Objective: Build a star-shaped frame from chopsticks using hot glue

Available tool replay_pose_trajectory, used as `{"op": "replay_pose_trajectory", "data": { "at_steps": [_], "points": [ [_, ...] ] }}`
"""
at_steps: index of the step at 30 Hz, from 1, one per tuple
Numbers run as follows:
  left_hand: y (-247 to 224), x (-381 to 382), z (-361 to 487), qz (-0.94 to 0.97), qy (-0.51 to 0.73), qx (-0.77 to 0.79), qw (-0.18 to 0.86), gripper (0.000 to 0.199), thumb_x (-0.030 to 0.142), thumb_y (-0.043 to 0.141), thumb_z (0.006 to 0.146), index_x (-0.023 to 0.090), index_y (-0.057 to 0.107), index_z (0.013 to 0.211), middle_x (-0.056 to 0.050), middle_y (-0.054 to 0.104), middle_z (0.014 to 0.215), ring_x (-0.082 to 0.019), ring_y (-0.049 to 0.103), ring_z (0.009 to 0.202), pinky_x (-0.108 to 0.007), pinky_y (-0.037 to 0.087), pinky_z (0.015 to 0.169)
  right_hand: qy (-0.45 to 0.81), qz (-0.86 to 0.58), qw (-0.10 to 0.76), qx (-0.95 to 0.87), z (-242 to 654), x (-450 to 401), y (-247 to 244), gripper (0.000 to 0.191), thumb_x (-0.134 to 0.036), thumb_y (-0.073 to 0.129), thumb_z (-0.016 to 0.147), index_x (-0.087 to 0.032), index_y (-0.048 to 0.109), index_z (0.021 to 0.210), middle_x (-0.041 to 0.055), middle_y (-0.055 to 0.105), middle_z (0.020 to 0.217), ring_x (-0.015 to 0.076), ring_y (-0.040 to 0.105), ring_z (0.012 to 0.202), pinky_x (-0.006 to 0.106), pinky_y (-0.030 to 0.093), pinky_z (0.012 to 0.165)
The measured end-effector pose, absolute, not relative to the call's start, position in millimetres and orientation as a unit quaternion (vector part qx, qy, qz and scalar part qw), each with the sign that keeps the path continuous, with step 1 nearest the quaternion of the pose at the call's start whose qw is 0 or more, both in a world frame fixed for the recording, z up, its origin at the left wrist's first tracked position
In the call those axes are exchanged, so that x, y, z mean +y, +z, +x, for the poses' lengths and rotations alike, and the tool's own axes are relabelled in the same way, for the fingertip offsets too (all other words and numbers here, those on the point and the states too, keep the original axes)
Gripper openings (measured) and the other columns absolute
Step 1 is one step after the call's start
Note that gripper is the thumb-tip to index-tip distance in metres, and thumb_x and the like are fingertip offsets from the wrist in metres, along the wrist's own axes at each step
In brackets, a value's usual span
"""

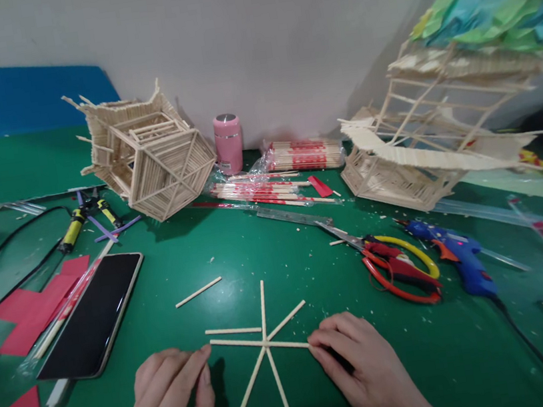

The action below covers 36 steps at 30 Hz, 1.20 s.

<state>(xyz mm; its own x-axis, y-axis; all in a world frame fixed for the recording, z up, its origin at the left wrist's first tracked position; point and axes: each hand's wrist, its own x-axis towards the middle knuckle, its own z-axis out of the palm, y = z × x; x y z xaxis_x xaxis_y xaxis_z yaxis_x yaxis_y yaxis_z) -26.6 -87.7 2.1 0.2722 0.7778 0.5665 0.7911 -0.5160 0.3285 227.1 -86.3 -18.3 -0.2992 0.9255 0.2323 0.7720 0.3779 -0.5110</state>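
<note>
Several thin wooden sticks meet at one point in a star shape (246,385) on the green table. At the star's right tip, my right hand (360,366) pinches the end of one stick between thumb and fingers. My left hand (171,403) is beside the left tip, its thumb and index finger drawn together; whether they grip anything is too small to make out. One short stick (233,331) lies just above the star's left arm, its right end close to the centre. Farther up, another loose stick (198,292) lies by itself.
Scissors (402,269) and a blue glue gun (452,249) lie to the right, a phone (93,316) and pliers (84,219) to the left. Behind stand two stick models (159,158), (398,172), a pink flask (229,145) and bundled sticks (305,154).
</note>
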Motion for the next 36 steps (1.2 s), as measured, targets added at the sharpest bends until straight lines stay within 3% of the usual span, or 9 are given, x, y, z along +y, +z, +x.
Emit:
{"op": "replay_pose_trajectory", "data": {
  "at_steps": [7,10,13,21,26,32,36],
  "points": [
    [1.5,-82.1,-24.7,-0.811,-0.342,-0.474,0.025,0.022,0.009,0.050,0.078,0.012,0.057,0.099,-0.006,0.058,0.084,-0.017,0.050,0.082,-0.030,0.041,0.073,0.158,-0.531,0.254,-0.793,227.7,-85.7,-18.7,0.014,-0.020,0.046,0.083,-0.022,0.059,0.081,0.0034,0.058,0.075,0.0168,0.052,0.068,0.028,0.037,0.057],
    [-6.9,-82.2,-9.9,-0.838,-0.306,-0.452,-0.009,0.022,0.016,0.050,0.081,0.018,0.058,0.100,-0.004,0.062,0.089,-0.018,0.050,0.088,-0.032,0.037,0.078,0.164,-0.527,0.253,-0.794,227.9,-85.5,-18.2,0.014,-0.019,0.045,0.083,-0.022,0.059,0.081,0.0032,0.058,0.075,0.0168,0.051,0.068,0.028,0.036,0.057],
    [-20.3,-82.9,11.9,-0.818,-0.341,-0.463,-0.007,0.026,0.026,0.036,0.089,0.024,0.062,0.092,0.001,0.066,0.084,-0.018,0.051,0.087,-0.035,0.030,0.086,0.164,-0.527,0.253,-0.795,228.1,-85.3,-18.0,0.015,-0.019,0.045,0.083,-0.023,0.059,0.081,0.0028,0.058,0.075,0.0169,0.051,0.068,0.028,0.035,0.057],
    [-29.1,-75.3,28.1,-0.859,-0.287,-0.423,0.019,0.046,0.024,0.020,0.092,0.017,0.064,0.086,-0.003,0.067,0.084,-0.018,0.053,0.084,-0.033,0.030,0.084,0.181,-0.534,0.243,-0.789,228.3,-85.2,-20.0,0.014,-0.017,0.047,0.082,-0.023,0.059,0.080,0.0023,0.058,0.074,0.0173,0.049,0.067,0.029,0.034,0.057],
    [-35.3,-75.1,23.8,-0.876,-0.295,-0.380,0.037,0.043,0.017,0.021,0.091,0.013,0.063,0.088,-0.006,0.067,0.085,-0.018,0.053,0.086,-0.033,0.031,0.084,0.189,-0.539,0.243,-0.784,228.7,-86.0,-18.6,0.011,-0.015,0.049,0.080,-0.023,0.058,0.082,0.0026,0.058,0.076,0.0179,0.051,0.069,0.030,0.038,0.059],
    [-50.2,-79.2,22.2,-0.863,-0.319,-0.392,0.017,0.042,0.023,0.021,0.092,0.016,0.062,0.094,-0.005,0.066,0.090,-0.019,0.053,0.091,-0.033,0.031,0.087,0.269,-0.539,0.256,-0.756,238.0,-86.1,-8.5,0.036,-0.007,0.046,0.074,-0.022,0.049,0.106,0.0062,0.053,0.097,0.0182,0.051,0.089,0.033,0.044,0.077],
    [-47.3,-80.0,18.8,-0.871,-0.284,-0.401,-0.002,0.040,0.025,0.022,0.092,0.018,0.061,0.098,-0.004,0.066,0.094,-0.019,0.053,0.094,-0.033,0.031,0.087,0.279,-0.539,0.254,-0.753,239.4,-86.5,-7.9,0.037,-0.006,0.049,0.071,-0.021,0.050,0.105,0.0069,0.052,0.100,0.0187,0.049,0.092,0.033,0.044,0.080]
  ]
}}
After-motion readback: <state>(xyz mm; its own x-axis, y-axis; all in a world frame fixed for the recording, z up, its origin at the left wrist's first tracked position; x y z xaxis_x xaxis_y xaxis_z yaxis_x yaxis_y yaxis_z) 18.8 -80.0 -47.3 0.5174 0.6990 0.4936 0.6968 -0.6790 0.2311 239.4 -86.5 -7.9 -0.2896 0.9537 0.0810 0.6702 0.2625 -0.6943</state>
